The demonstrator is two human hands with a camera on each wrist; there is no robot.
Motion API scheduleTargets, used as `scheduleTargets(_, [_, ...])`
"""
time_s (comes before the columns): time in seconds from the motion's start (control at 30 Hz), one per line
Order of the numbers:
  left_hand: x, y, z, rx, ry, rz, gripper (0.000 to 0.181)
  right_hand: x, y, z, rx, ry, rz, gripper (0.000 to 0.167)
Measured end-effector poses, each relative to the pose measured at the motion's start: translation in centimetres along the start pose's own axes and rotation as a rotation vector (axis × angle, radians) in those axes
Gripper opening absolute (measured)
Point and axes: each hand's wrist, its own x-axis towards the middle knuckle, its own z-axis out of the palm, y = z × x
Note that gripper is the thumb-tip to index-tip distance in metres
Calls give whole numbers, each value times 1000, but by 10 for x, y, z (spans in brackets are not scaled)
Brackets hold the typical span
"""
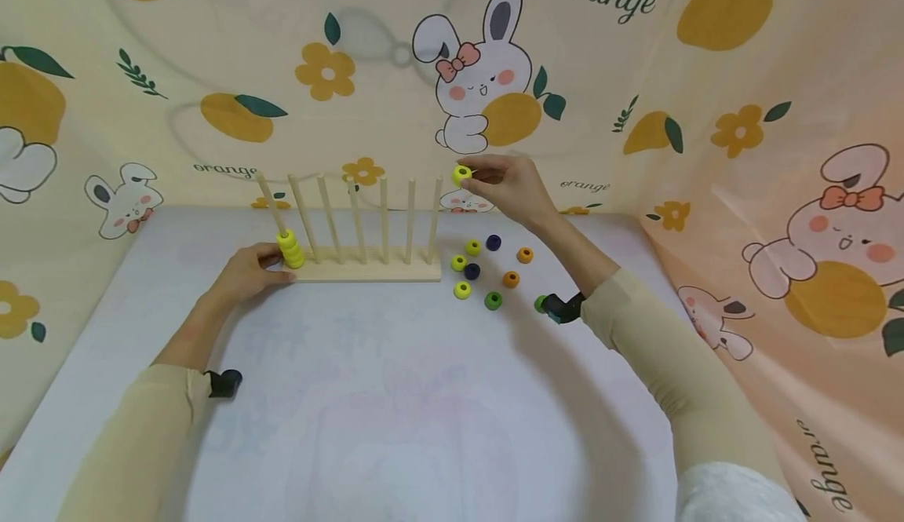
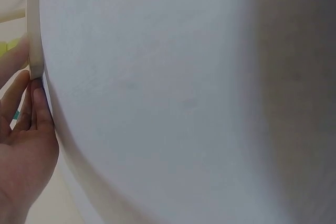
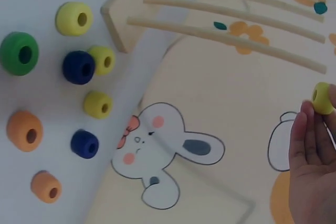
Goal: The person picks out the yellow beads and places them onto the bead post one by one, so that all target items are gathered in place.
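A wooden peg rack (image 1: 367,271) with a row of upright pegs stands toward the back of the table. Several yellow beads (image 1: 290,250) are stacked on its leftmost peg. My left hand (image 1: 243,275) grips the left end of the rack's base, its thumb and fingers around the corner in the left wrist view. Held up beside the top of the rightmost peg (image 1: 435,220) is a yellow bead (image 1: 461,176), pinched between the thumb and fingers of my right hand (image 1: 510,186). The right wrist view shows that bead's hole (image 3: 315,95) and the bead apart from the pegs.
Right of the rack lie loose beads: yellow (image 1: 462,290), dark blue (image 1: 493,242), orange (image 1: 525,255) and green (image 1: 493,301). Another green bead (image 1: 540,304) is partly hidden by the black wrist strap (image 1: 563,308). A patterned cloth (image 1: 381,59) hangs behind the white table (image 1: 395,396).
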Motion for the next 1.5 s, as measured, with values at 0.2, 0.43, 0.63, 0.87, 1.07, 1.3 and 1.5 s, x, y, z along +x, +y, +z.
scheduleTargets(0.2, [0,-2,0,7,9,1,78,8,-10,4,0,-18,-20,30])
scheduleTargets(0.43, [-2,-2,0,1,25,12,74,21,-20,9,0,-44,-77,28])
scheduleTargets(0.63, [-4,-1,0,1,19,14,74,29,-31,17,-3,-58,-72,29])
scheduleTargets(0.87, [-3,-1,-1,0,20,29,75,40,-41,30,53,-70,-67,30])
scheduleTargets(1.07, [-1,-2,-2,-8,20,35,74,50,-48,39,77,-106,-95,31])
scheduleTargets(1.3, [0,-2,-2,12,28,27,74,62,-54,47,110,-138,-117,32])
scheduleTargets(1.5, [1,-2,0,2,19,25,74,70,-62,56,105,-159,-143,31])
